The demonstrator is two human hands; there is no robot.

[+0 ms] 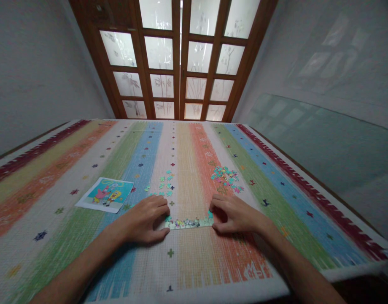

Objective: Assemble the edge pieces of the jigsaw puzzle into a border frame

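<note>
A short joined strip of puzzle pieces (189,223) lies on the striped cloth near the front edge. My left hand (146,219) rests at the strip's left end, fingers curled, thumb touching it. My right hand (233,214) sits at the right end, fingers bent and pinching the last piece. A heap of loose pieces (226,176) lies just beyond my right hand. A few scattered pieces (166,182) lie beyond my left hand. The picture card (106,194) with cartoon figures lies to the left.
The striped tablecloth (86,160) covers the whole table. A wooden door with frosted panes (181,59) stands behind it. A glass sheet (323,143) leans along the right wall.
</note>
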